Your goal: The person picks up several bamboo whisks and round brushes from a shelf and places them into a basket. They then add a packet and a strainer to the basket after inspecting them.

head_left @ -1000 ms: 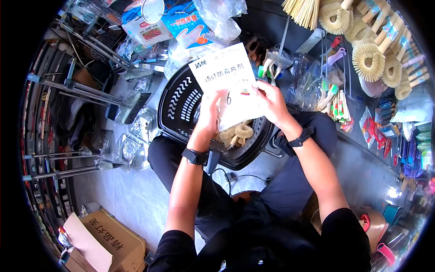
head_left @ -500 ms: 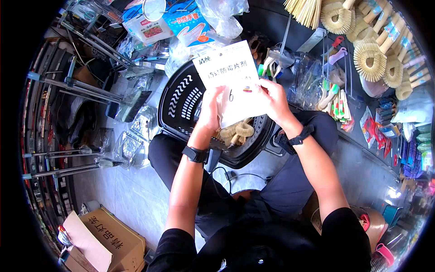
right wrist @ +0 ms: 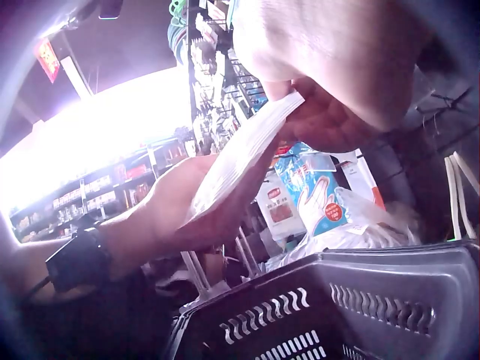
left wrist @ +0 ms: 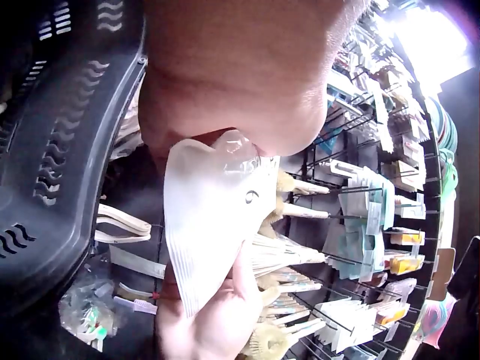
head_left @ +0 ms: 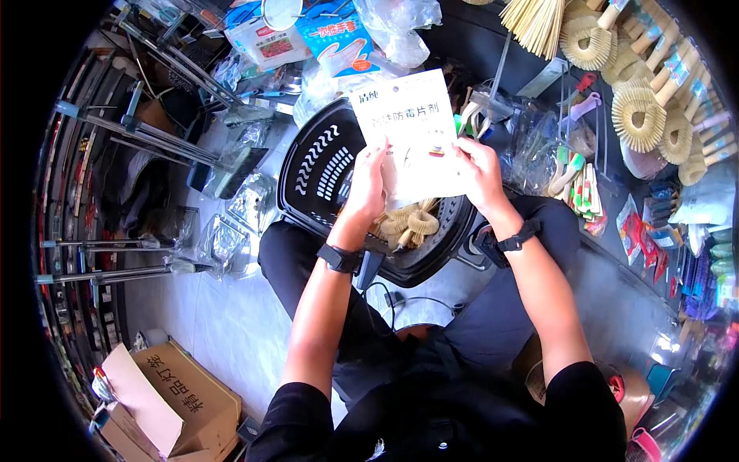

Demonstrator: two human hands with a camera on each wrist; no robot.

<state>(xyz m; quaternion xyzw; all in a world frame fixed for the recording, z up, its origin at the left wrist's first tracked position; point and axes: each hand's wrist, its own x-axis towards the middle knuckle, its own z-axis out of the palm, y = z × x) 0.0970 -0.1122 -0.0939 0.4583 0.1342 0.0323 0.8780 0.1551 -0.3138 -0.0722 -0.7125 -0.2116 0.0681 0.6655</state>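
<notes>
A flat white packet [head_left: 416,142] with black Chinese print and a small hole near its top edge is held up by both hands over a black basket [head_left: 319,165]. At its left edge my left hand [head_left: 368,187] grips it, thumb on the printed front. From the right side my right hand [head_left: 482,175] pinches it in the same way. In the left wrist view the packet [left wrist: 206,217] bends slightly between the hands. Several round pale-bristled brushes [head_left: 419,223] lie in the basket, partly hidden below the packet.
Similar brushes [head_left: 639,115] hang on the rack at the upper right. Blue and white glove packs [head_left: 337,42] hang beyond the basket. Metal poles [head_left: 146,135] stick out from the left, and an open cardboard box [head_left: 185,393] stands at the lower left. The basket sits between the person's knees.
The head view has shifted a little, so the scene sits farther right. Both hands keep hold of the packet, which now stands slightly straighter.
</notes>
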